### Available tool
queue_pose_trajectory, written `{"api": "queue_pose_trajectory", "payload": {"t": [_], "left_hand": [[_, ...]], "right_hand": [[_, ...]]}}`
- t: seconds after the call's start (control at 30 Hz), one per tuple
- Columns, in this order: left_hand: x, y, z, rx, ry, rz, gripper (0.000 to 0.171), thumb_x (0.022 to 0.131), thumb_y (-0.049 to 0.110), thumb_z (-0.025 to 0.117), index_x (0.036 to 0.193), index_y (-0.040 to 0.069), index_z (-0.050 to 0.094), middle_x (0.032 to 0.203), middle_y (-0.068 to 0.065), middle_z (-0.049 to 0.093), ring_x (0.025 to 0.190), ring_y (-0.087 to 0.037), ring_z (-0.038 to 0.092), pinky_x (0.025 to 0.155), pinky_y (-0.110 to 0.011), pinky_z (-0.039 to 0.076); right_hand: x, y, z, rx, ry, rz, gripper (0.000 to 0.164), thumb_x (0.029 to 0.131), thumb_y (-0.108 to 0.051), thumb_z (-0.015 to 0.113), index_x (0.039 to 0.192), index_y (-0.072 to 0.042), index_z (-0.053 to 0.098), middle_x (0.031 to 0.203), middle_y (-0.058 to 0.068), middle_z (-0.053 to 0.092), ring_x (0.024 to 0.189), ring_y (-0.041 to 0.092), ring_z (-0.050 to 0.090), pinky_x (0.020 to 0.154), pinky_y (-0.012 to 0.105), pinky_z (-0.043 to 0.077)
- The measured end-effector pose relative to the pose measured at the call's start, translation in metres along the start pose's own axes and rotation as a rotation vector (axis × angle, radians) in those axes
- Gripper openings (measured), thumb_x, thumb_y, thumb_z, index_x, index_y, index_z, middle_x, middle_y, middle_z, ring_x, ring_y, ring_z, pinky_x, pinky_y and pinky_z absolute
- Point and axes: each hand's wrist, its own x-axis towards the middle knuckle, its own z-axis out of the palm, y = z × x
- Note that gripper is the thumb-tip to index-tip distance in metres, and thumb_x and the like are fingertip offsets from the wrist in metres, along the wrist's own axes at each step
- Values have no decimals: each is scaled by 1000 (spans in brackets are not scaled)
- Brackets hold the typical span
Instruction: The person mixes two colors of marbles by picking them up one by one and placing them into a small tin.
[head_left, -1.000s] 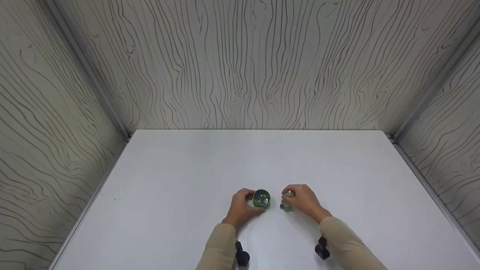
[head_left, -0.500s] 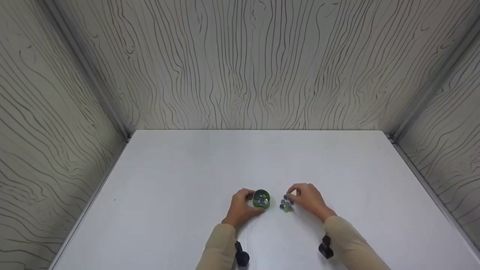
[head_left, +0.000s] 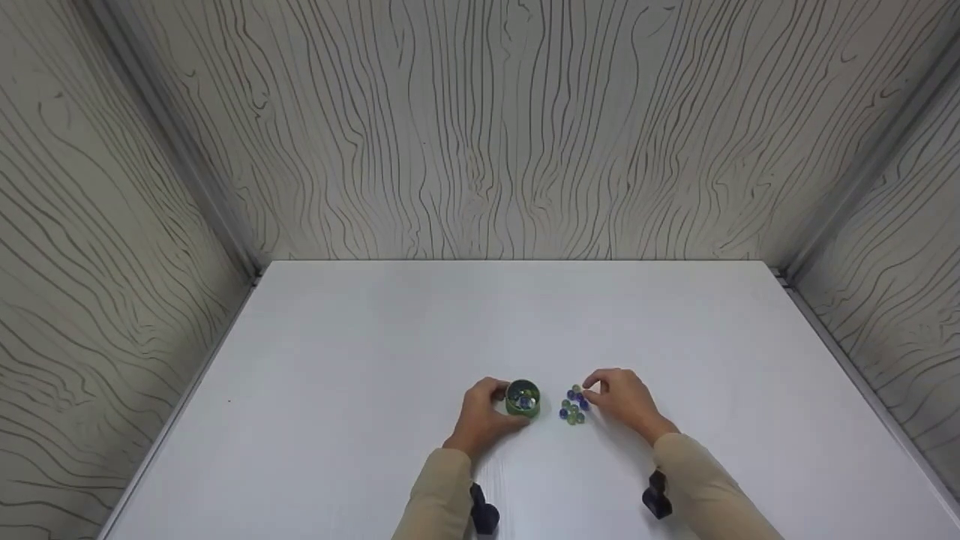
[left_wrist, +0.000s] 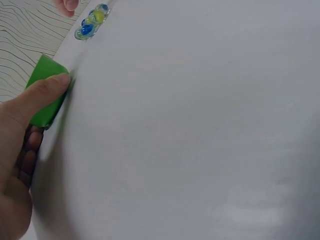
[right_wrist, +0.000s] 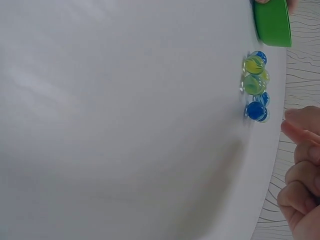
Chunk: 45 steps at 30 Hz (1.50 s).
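My left hand (head_left: 481, 417) grips a small green cup (head_left: 523, 412) from its left side, with the thumb on the near side and the fingers on the far side. The cup stands upright on the table and has several glass marbles inside. To its right lies a loose cluster of blue and yellow-green glass marbles (right_wrist: 256, 110). My right hand (head_left: 627, 400) hovers at the cluster's right edge, thumb and forefinger close together and the other fingers curled. Nothing shows between its fingertips. In the left wrist view, the thumb presses the green cup wall (left_wrist: 44, 106).
A white table (head_left: 360, 337) spreads around the hands. Wood-grain patterned panels (head_left: 480, 135) rise behind it and at both sides. Dark wrist cameras (head_left: 485, 516) hang below the beige sleeves (head_left: 439, 491).
My right hand has drawn back to the right, off the marbles, which now lie uncovered and slightly spread out. The left hand and the green cup have stayed in place.
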Motion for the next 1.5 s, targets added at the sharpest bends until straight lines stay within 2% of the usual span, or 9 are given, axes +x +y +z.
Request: {"api": "queue_pose_trajectory", "payload": {"t": [0.23,0.47,0.77,1.1,1.5], "left_hand": [[-1,2,-1,-9,-2,-13,53,67,21,86,113,9,62,106,-2,64,102,-14,58,97,-34,50],[-1,1,1,-24,5,-9,54,67,21,86,113,8,63,106,-2,64,101,-13,58,96,-34,50],[1,0,1,-18,0,-22,54,66,22,86,113,8,63,105,-2,64,100,-13,57,95,-33,50],[0,-1,1,-17,5,-9,52,67,22,86,112,9,63,107,-2,64,102,-14,59,97,-34,50],[0,-2,1,-25,3,10,53,67,21,86,112,6,63,105,-3,64,99,-14,57,94,-33,50]], "right_hand": [[-2,5,1,-5,-14,14,10,83,-12,70,91,-7,74,65,2,55,64,13,44,57,22,34],[-6,7,3,-5,-51,41,12,84,-13,69,93,-7,74,70,3,57,69,15,46,61,25,36],[-8,6,4,-15,-66,33,14,83,-17,71,92,-7,75,76,3,60,72,15,47,62,27,36],[-9,9,8,-29,-47,11,10,81,-18,73,86,-10,75,78,3,63,74,15,47,67,28,37],[-7,8,10,-41,-53,15,10,81,-16,72,87,-9,75,85,4,68,77,16,52,71,32,43]]}}
